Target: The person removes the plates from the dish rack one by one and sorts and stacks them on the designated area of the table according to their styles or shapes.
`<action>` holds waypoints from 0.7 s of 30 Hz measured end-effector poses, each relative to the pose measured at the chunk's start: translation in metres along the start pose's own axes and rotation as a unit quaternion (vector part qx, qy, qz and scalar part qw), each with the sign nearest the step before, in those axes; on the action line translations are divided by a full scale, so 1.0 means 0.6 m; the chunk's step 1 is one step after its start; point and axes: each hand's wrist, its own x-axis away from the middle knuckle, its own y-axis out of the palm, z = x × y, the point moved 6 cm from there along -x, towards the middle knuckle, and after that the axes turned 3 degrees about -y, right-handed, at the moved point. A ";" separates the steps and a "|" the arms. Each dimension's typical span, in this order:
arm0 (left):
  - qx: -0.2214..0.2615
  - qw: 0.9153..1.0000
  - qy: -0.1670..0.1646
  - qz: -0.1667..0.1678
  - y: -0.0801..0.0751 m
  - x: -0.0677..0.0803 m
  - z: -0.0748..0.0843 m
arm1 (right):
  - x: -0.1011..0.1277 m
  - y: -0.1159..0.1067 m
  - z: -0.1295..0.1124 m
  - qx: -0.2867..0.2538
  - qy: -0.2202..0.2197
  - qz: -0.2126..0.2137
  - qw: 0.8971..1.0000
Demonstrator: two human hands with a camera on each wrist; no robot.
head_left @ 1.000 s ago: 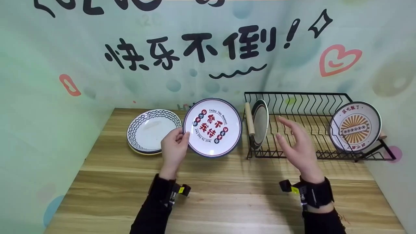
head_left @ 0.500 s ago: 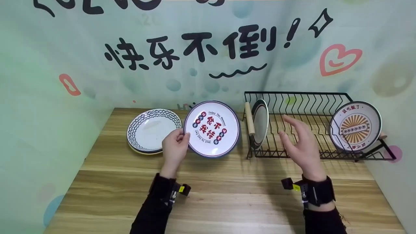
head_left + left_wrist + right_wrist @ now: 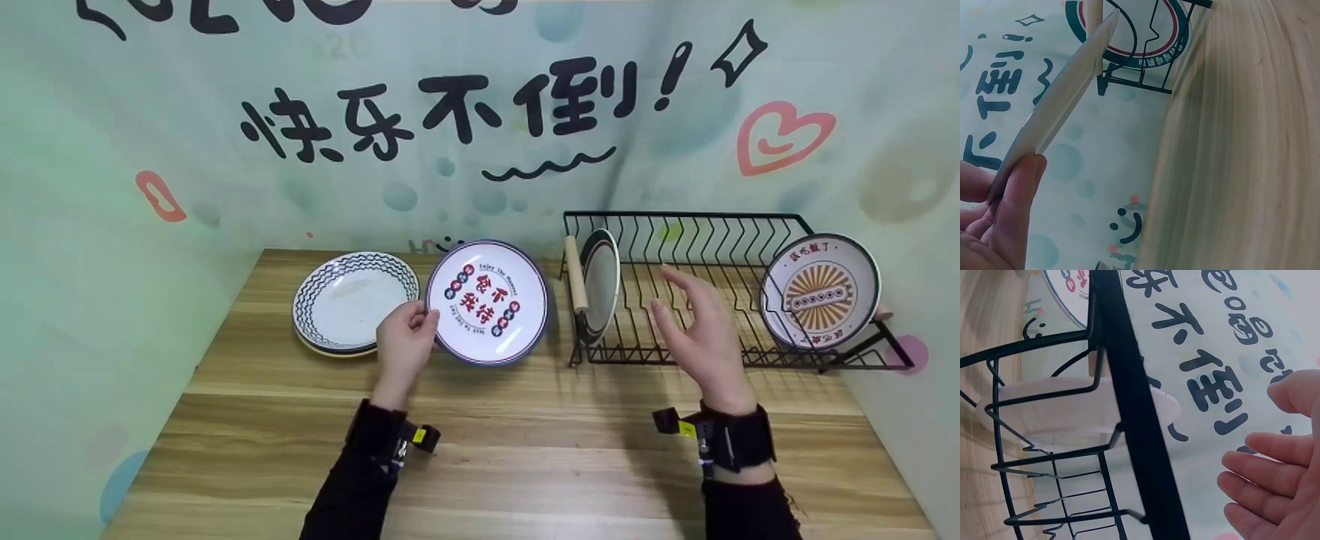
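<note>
Left grip point(image 3: 405, 341) pinches lettered plate point(image 3: 489, 304); right grip point(image 3: 701, 337) unclenched, hiding part of rack point(image 3: 682, 216); lower stacked plate point(image 3: 337, 355) mostly covered.

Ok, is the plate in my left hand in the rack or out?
Out. The left hand holds the plate by its edge, and a gap separates it from the rack.
</note>
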 end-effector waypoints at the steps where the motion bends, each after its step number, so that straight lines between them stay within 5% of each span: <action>1: 0.003 1.000 -0.002 -0.001 0.000 0.000 -0.001 | 0.000 0.000 0.001 0.002 0.000 0.000 1.000; 21: -0.010 0.999 -0.044 -0.022 0.008 -0.006 -0.028 | 0.005 -0.010 0.029 0.001 0.062 -0.004 0.998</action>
